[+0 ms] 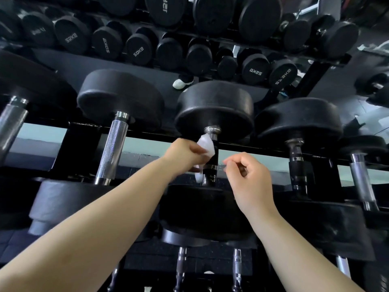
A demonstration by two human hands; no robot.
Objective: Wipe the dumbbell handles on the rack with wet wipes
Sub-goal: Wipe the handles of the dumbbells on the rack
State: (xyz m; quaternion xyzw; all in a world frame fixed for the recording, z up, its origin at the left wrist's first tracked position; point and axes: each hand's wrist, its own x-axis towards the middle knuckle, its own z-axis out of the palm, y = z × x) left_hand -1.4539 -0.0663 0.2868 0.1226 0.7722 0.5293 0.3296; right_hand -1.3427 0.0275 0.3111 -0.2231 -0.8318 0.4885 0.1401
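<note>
Here, left hand (pixel 185 153) gripping wet wipe (pixel 205 147) vs dumbbell handle (pixel 212 157) — right hand (pixel 248 175) beside, loosely curled, empty

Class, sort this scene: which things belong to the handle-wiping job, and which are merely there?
Job: left hand gripping the wet wipe; black dumbbell handle it touches; knurled steel handle alongside; rack.
Merely there: white shoe; mirrored dumbbells behind; right hand, holding nothing.
</note>
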